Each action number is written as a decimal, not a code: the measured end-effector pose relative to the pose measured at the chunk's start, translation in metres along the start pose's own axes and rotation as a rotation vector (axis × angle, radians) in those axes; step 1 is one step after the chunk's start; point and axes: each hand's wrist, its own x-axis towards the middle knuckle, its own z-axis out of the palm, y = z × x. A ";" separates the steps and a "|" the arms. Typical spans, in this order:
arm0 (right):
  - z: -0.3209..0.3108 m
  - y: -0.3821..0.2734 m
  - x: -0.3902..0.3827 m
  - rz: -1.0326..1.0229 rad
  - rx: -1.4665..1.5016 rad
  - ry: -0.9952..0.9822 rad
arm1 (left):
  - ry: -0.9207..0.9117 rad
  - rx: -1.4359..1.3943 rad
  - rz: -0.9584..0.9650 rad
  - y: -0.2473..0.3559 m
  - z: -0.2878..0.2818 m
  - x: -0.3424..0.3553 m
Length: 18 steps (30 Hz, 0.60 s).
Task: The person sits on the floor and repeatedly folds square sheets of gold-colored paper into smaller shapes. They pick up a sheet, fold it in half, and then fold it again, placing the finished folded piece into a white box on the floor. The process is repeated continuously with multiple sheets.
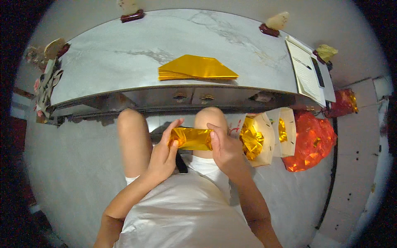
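Observation:
A folded piece of gold foil paper [192, 139] is held level above my lap, between both hands. My left hand [164, 155] grips its left end, thumb on the near face and fingers behind. At the other end, my right hand [223, 149] pinches it with the thumb on top; the fingers underneath are partly hidden. Beyond my knees, a stack of flat gold foil sheets [198, 67] lies near the front edge of the marbled table [124, 66].
Right of my knee, an open cardboard box [264, 155] holds crumpled-looking gold foil pieces [251, 138]. Beside it sits a shiny red bag [312, 142]. A notebook [306, 68] with a pen and a dark phone [318, 72] lie at the table's right. Several ornaments stand along the back.

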 end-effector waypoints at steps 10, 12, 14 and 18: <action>-0.023 0.116 -0.062 0.593 0.402 0.288 | -0.067 -0.302 -0.150 -0.005 0.008 0.004; -0.035 0.144 -0.075 0.725 0.605 0.364 | -0.077 -0.282 -0.172 -0.015 0.009 0.001; -0.042 0.188 -0.095 0.765 0.592 0.389 | -0.091 -0.278 -0.187 -0.019 0.010 -0.001; -0.034 0.257 -0.110 0.965 0.505 0.446 | -0.112 -0.275 -0.171 -0.019 0.012 -0.002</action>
